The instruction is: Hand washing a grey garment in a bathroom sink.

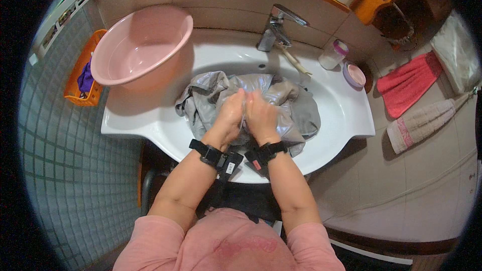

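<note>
A wet-looking grey garment [304, 113] with a shiny silvery side lies bunched up in the white washbasin [337, 105]. My left hand [230, 116] and my right hand [261, 119] meet over its middle, knuckles close together. Both are closed, with a fold of the cloth apparently pinched between them. Slight motion blur softens the fingers, and the fingertips are partly hidden. What kind of garment it is cannot be made out from the heap. Each wrist wears a black strap with a small dark box.
A pink plastic basin [145, 45] rests on the left ledge, beside an orange basket [83, 98]. Behind the bowl stands a chrome faucet [275, 30]. At right are a lidded jar [333, 54], a round tub [354, 75], a hanging red towel [409, 85] and a beige towel [422, 123].
</note>
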`<state>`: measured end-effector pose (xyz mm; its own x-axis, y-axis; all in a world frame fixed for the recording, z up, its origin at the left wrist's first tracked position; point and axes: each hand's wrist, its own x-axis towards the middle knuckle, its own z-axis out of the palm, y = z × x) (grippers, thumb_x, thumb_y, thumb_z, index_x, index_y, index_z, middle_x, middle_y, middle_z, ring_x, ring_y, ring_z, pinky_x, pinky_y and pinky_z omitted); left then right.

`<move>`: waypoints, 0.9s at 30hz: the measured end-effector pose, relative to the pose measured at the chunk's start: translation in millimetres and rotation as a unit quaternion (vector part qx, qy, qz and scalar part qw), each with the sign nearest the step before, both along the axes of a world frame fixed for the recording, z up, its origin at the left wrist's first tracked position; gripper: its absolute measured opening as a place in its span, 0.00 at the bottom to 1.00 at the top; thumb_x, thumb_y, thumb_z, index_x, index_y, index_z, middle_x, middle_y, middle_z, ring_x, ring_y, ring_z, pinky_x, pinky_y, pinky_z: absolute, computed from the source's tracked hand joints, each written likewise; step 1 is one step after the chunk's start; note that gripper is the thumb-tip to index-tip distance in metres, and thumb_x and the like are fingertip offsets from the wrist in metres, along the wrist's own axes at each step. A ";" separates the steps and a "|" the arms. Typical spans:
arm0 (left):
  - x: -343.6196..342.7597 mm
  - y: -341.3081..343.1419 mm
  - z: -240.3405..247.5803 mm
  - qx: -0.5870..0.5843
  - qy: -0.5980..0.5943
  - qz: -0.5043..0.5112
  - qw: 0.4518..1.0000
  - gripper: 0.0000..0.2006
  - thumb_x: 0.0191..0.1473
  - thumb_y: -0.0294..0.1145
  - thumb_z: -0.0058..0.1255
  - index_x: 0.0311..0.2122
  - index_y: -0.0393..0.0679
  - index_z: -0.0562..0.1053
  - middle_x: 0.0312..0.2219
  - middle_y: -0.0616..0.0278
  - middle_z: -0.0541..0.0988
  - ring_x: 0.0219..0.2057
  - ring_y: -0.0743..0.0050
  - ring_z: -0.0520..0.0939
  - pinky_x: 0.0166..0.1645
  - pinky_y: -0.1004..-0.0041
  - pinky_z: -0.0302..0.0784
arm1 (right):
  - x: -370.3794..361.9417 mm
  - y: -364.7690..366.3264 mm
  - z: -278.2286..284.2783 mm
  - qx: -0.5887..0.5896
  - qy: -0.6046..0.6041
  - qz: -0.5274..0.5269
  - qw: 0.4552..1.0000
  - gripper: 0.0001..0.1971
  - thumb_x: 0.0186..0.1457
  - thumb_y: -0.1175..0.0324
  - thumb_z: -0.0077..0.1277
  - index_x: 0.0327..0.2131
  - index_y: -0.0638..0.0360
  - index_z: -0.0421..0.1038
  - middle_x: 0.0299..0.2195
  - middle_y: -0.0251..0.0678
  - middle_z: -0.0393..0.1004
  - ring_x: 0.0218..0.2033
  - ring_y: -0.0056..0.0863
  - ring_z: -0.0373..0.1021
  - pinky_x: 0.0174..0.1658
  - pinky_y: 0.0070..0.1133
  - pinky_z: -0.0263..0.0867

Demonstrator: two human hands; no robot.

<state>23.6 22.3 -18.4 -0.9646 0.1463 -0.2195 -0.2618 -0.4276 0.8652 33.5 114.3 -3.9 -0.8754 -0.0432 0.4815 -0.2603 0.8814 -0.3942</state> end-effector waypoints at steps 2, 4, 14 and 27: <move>5.5 -0.7 8.8 0.004 0.037 0.014 0.999 0.17 0.55 0.45 0.40 0.38 0.41 0.69 0.33 0.64 0.72 0.33 0.75 0.69 0.39 0.74 0.65 | -4.9 7.3 -1.1 -0.013 -0.023 -0.023 0.999 0.15 0.57 0.55 0.34 0.29 0.56 0.62 0.17 0.51 0.68 0.21 0.52 0.65 0.24 0.41 0.58; -0.4 -8.2 2.7 0.012 0.037 0.017 0.999 0.17 0.55 0.45 0.41 0.39 0.41 0.69 0.33 0.64 0.72 0.33 0.73 0.71 0.39 0.73 0.66 | -5.3 7.9 -0.7 -0.054 -0.111 -0.050 0.991 0.14 0.54 0.56 0.39 0.32 0.57 0.63 0.24 0.49 0.71 0.27 0.50 0.68 0.30 0.38 0.63; -22.5 -37.5 8.3 -0.039 0.146 0.203 0.967 0.11 0.54 0.39 0.46 0.27 0.41 0.68 0.23 0.71 0.68 0.26 0.85 0.66 0.31 0.81 0.64 | 17.8 68.4 -9.7 0.021 -0.116 -0.004 0.993 0.29 0.35 0.58 0.59 0.43 0.58 0.64 0.41 0.41 0.66 0.47 0.40 0.58 0.48 0.32 0.54; -3.9 -18.3 25.2 -0.523 0.410 0.034 0.747 0.17 0.40 0.39 0.55 0.35 0.41 0.70 0.34 0.59 0.73 0.39 0.64 0.71 0.43 0.67 0.62 | 9.5 60.7 -5.5 -0.504 -0.001 0.056 0.862 0.11 0.43 0.81 0.40 0.34 0.62 0.60 0.35 0.38 0.67 0.38 0.26 0.64 0.42 0.23 0.60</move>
<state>19.7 4.0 6.8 -0.8351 0.2526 0.4887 0.5303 0.6061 0.5928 43.0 175.0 -9.4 -0.8938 0.3114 0.3227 -0.3205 0.0600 -0.9454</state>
